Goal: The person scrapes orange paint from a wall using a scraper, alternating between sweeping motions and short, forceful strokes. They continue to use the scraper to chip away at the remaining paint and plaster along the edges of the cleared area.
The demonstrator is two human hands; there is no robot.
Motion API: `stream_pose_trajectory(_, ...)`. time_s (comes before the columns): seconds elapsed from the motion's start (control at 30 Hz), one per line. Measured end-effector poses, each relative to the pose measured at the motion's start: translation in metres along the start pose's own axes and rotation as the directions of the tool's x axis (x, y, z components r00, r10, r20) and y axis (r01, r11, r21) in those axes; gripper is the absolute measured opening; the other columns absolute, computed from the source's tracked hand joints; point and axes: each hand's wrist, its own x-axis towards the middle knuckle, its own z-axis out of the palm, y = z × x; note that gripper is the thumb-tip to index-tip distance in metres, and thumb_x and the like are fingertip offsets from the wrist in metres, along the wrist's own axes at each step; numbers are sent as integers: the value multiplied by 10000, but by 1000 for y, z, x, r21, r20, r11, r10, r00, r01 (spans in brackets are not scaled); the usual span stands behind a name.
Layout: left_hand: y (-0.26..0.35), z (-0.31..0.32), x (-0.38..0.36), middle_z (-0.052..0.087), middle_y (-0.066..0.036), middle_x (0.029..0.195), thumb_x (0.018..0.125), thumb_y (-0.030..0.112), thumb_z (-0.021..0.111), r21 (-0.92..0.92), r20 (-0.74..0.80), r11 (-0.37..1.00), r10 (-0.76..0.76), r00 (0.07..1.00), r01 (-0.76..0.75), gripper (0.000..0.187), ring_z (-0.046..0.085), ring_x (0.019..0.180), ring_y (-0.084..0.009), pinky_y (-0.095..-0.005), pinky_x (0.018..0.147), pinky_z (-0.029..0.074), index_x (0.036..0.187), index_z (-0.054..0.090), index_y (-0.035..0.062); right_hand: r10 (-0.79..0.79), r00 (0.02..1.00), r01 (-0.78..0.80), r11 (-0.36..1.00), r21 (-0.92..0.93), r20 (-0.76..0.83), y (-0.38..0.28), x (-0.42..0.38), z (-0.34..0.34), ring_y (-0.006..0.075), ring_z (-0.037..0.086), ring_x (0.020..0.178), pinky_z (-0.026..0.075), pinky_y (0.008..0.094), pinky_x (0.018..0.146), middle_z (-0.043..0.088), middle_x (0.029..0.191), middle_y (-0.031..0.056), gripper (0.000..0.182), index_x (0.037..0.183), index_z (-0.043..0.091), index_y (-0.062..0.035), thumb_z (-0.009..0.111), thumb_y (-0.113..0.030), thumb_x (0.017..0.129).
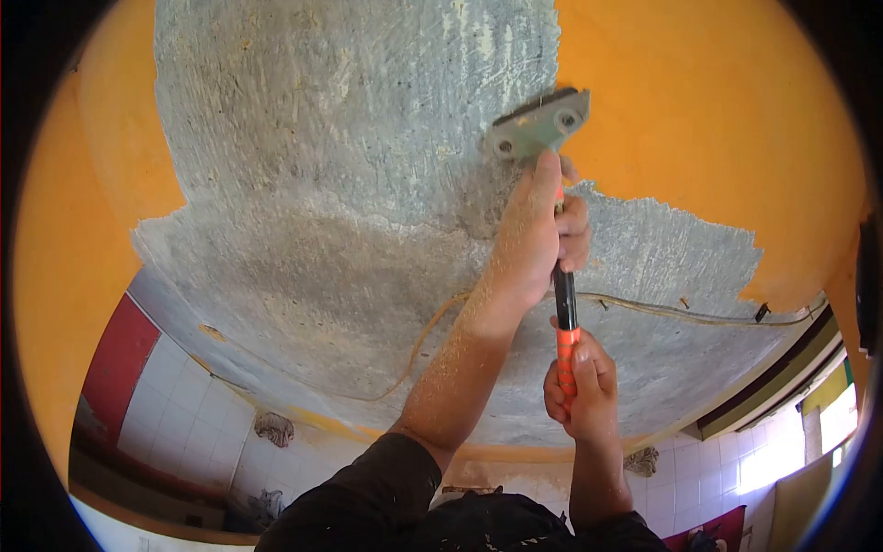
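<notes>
I look up at a ceiling. My left hand (538,230) grips the upper shaft of a long scraper (565,308), just below its metal blade head (536,127), with the forefinger stretched up along it. My right hand (579,391) is closed around the orange lower end of the handle. The blade lies flat against the ceiling at the border between bare grey plaster (349,184) and the orange paint (717,110). Dust covers my left forearm.
Orange paint remains at the right and along the left edge (83,230). A thin wire (681,316) runs across the scraped ceiling. White tiled walls (184,405) with a red panel (115,363) lie below, and a bright window (832,423) at the right.
</notes>
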Motion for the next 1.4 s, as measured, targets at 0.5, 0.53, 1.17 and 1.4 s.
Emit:
stream_pose_trajectory(0.5, -36, -21, -34, 275, 73, 572, 1010, 559, 376, 79, -65, 989, -123, 990, 128, 387, 258, 442, -48, -233, 423, 257, 1043, 444, 179, 88, 996, -86, 994, 70, -29, 45, -30, -9, 76, 370, 376, 290, 229, 356, 445, 530, 28, 480, 1321, 492, -6, 399, -384, 1040)
stream_pose_trajectory(0.53, -52, -29, -45, 322, 62, 577, 1000, 577, 380, 63, -80, 974, -213, 974, 218, 429, 310, 442, -61, -245, 427, 304, 1048, 436, 155, 84, 996, -82, 994, 72, -38, 61, -42, -17, 76, 370, 376, 290, 229, 356, 445, 530, 28, 480, 1321, 492, -6, 399, -384, 1040)
stream_pose_trajectory(1.17, -158, -32, -68, 345, 58, 637, 1042, 366, 428, -62, 31, 914, -400, 916, 401, 233, 304, 468, -49, -223, 433, 272, 1127, 417, 149, 200, 961, -160, 965, 206, -192, 126, -108, -72, 115, 383, 396, 343, 266, 387, 461, 565, 57, 470, 1362, 459, -17, 407, -356, 1041)
stream_pose_trajectory(1.4, -136, -39, -67, 339, 53, 633, 1044, 414, 401, -71, 3, 924, -377, 926, 376, 266, 299, 473, -50, -230, 444, 276, 1057, 452, 153, 209, 966, -184, 970, 161, -152, 107, -98, -53, 90, 374, 410, 339, 242, 394, 464, 573, 41, 456, 1353, 486, -18, 415, -346, 1044)
